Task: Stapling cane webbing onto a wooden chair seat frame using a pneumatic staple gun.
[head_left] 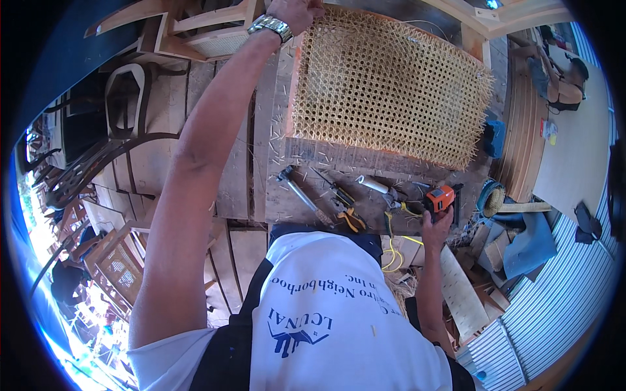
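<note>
Tan, frayed cane mesh (388, 85) lies by the left hand (295, 13), grip unclear; right hand (438, 227) clasps an orange tool (441, 195).

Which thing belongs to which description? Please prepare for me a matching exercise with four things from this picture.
1. Woven cane panel
2. Orange power tool
3. Metal wristwatch
4. Hammer

A. On the wrist of the left hand
B. Leftmost of the tools on the bench
C. Full of small holes
D. Held by the right hand

Pairs: 1-C, 2-D, 3-A, 4-B
</note>
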### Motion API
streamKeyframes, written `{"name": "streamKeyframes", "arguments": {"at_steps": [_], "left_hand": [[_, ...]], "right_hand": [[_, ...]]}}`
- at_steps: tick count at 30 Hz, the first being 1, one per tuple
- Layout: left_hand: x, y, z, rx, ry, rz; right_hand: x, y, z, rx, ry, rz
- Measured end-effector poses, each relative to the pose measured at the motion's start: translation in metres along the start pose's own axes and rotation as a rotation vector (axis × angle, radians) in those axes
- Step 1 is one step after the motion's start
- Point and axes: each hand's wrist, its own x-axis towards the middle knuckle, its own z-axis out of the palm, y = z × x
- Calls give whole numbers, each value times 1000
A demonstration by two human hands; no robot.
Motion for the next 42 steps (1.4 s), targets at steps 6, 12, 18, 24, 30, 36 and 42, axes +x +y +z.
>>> {"name": "streamKeyframes", "arguments": {"at_steps": [6,12,18,24,30,36,42], "left_hand": [[13,7,-10,95,-202,-207],[26,26,-24,45,-360,-364],[37,15,-24,-11,-348,-376],[78,-22,-3,334,-367,-216],[51,55,-74,-69,-496,-313],[-4,-12,-22,125,-177,-12],[1,-42,-5,131,-249,136]], "right_hand": [[-6,-3,7,-273,-18,1],[5,34,13,-457,-69,45],[34,36,-9,-499,-281,120],[25,37,-38,-160,-231,-125],[-4,30,-68,104,-226,174],[-17,-2,-81,28,-337,124],[-23,-46,-110,-7,-384,188]]}}
